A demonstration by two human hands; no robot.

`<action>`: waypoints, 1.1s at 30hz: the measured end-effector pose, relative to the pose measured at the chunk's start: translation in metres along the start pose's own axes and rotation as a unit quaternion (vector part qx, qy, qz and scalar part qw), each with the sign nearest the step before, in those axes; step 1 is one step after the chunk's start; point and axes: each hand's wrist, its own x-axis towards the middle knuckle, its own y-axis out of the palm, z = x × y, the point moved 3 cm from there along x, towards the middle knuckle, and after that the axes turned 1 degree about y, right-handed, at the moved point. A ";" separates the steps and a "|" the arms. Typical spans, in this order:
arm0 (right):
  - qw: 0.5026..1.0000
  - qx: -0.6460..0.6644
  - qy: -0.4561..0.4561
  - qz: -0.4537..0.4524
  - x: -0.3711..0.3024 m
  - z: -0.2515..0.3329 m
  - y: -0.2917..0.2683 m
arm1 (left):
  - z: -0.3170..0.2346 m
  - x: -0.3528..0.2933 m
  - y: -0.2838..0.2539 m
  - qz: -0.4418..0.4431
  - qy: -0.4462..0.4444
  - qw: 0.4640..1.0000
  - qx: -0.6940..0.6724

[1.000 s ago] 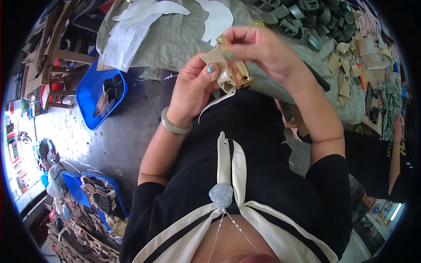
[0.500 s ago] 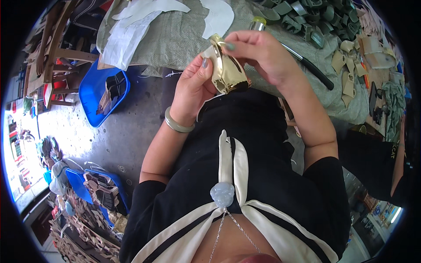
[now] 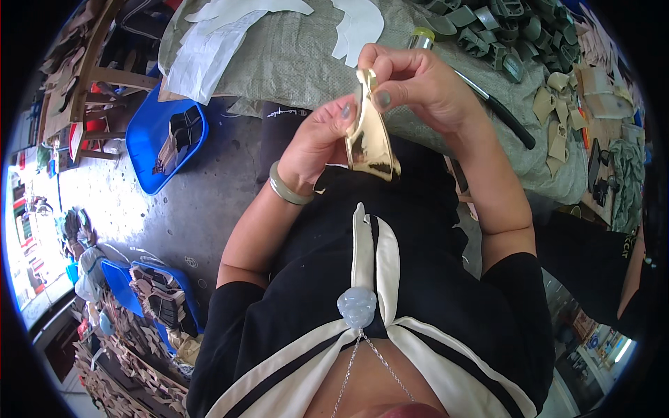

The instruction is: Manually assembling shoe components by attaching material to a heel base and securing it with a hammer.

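Note:
A shiny gold shoe upper (image 3: 373,146) is held up in front of my body, its folded edge at the top and its wider end hanging down. My left hand (image 3: 320,136) grips its left side, thumb on the face and fingers behind. My right hand (image 3: 421,87) pinches the top edge between thumb and fingers. Behind the right hand, on the cloth-covered table (image 3: 286,66), lies a tool with a black handle (image 3: 512,122) and metal shaft. A container with a yellow-green lid (image 3: 422,35) is close by.
White cut sheets (image 3: 209,66) lie at the table's left. Grey-green moulded pieces (image 3: 505,35) are heaped at the far right, beside beige cut pieces (image 3: 556,108). Blue bins (image 3: 146,157) holding dark parts stand left. Another person's arm (image 3: 631,268) shows at the right edge.
The gold upper has turned and dropped slightly, showing a narrower, longer face. My right hand has shifted a little right, its thumb now bent at the top edge. The left hand keeps its hold.

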 end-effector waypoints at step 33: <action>0.981 -0.155 -0.020 -0.114 0.025 0.027 0.018 | -0.056 -0.004 0.029 -0.023 0.054 0.870 0.490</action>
